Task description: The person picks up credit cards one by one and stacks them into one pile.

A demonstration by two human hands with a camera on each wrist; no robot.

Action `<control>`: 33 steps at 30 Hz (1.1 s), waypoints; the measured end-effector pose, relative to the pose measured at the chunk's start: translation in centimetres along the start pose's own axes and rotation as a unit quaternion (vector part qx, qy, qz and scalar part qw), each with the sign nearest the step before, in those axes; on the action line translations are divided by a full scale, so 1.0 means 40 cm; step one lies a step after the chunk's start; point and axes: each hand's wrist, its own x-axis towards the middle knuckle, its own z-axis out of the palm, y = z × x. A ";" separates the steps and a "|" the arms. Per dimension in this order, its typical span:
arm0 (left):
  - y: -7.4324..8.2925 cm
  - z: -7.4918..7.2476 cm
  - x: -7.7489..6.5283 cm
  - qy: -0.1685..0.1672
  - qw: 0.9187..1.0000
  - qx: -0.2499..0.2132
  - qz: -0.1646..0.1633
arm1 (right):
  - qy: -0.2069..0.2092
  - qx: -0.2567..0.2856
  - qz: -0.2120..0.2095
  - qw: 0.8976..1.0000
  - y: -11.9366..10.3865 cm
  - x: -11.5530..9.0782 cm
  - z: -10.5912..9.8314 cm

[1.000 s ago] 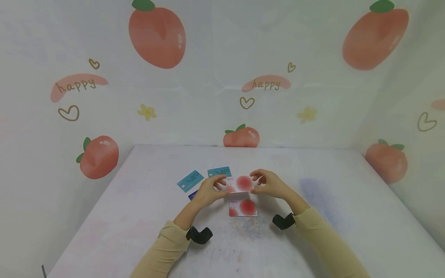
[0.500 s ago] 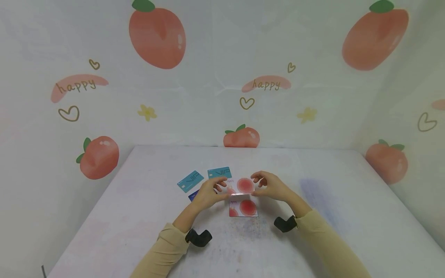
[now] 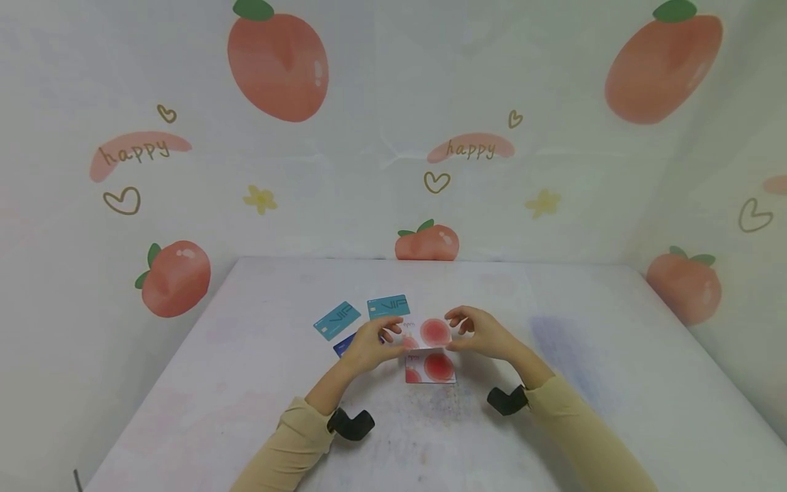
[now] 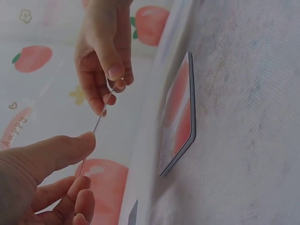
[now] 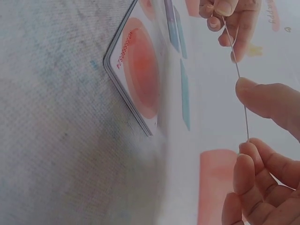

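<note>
My left hand (image 3: 372, 344) and right hand (image 3: 486, 333) hold one white card with red peach circles (image 3: 434, 333) by its two ends. Each thumb and fingertips pinch an edge. From the side, in the left wrist view, the card is only a thin line (image 4: 98, 125) raised off the table. A small stack of matching cards (image 3: 438, 369) lies flat just in front of it, its layered edge (image 4: 193, 126) showing. In the right wrist view red digits run along the top card of the stack (image 5: 140, 70).
Two teal VIP cards, one at the left (image 3: 336, 321) and one behind the left hand (image 3: 389, 305), lie on the pale table (image 3: 295, 410). A dark blue card (image 3: 343, 345) is partly covered by the left hand. A peach-printed cloth (image 3: 375, 82) hangs behind.
Both hands have shifted slightly toward the person with the held card, which now overlaps the far edge of the stack in the head view. The other cards stay put.
</note>
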 end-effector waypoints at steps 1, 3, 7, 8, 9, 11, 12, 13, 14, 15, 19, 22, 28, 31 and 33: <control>0.000 0.000 -0.001 0.000 1.000 -0.001 0.001 | 0.000 0.000 0.001 1.000 0.001 -0.001 0.000; 0.000 0.001 -0.003 -0.001 1.000 -0.005 -0.001 | -0.001 0.000 0.003 1.000 0.001 -0.003 0.001; 0.004 0.001 -0.009 -0.001 1.000 -0.007 -0.005 | -0.003 0.000 0.002 1.000 0.001 -0.006 0.001; 0.006 0.001 -0.011 -0.001 1.000 -0.009 -0.006 | -0.003 0.001 0.001 1.000 0.001 -0.007 0.001; 0.007 0.001 -0.012 0.000 1.000 -0.009 -0.005 | -0.004 0.000 0.001 1.000 0.001 -0.007 0.002; 0.009 0.001 -0.013 0.000 1.000 -0.009 -0.003 | -0.004 0.000 0.000 1.000 0.002 -0.008 0.002; 0.009 0.001 -0.013 -0.001 1.000 -0.008 0.001 | -0.005 0.001 0.000 1.000 0.002 -0.009 0.002; 0.009 0.002 -0.014 -0.001 1.000 -0.008 0.002 | -0.005 0.001 0.000 1.000 0.003 -0.009 0.002; 0.009 0.002 -0.014 -0.001 1.000 -0.008 0.002 | -0.005 0.001 -0.001 1.000 0.003 -0.009 0.003; 0.008 0.002 -0.014 -0.002 1.000 -0.009 0.002 | -0.006 0.002 -0.002 1.000 0.004 -0.010 0.003; 0.007 0.003 -0.016 -0.006 1.000 -0.011 0.002 | -0.005 0.004 -0.004 1.000 0.005 -0.014 0.005; 0.006 0.003 -0.017 -0.010 1.000 -0.008 0.007 | -0.004 0.002 -0.005 1.000 0.008 -0.015 0.006; 0.003 0.006 -0.018 -0.015 1.000 -0.002 0.001 | -0.003 0.003 -0.001 1.000 0.014 -0.018 0.009; -0.001 0.009 -0.016 -0.014 1.000 0.003 -0.001 | -0.002 0.005 -0.005 1.000 0.017 -0.022 0.010; -0.004 0.011 -0.016 -0.012 1.000 0.005 -0.003 | -0.001 0.004 -0.008 1.000 0.017 -0.025 0.011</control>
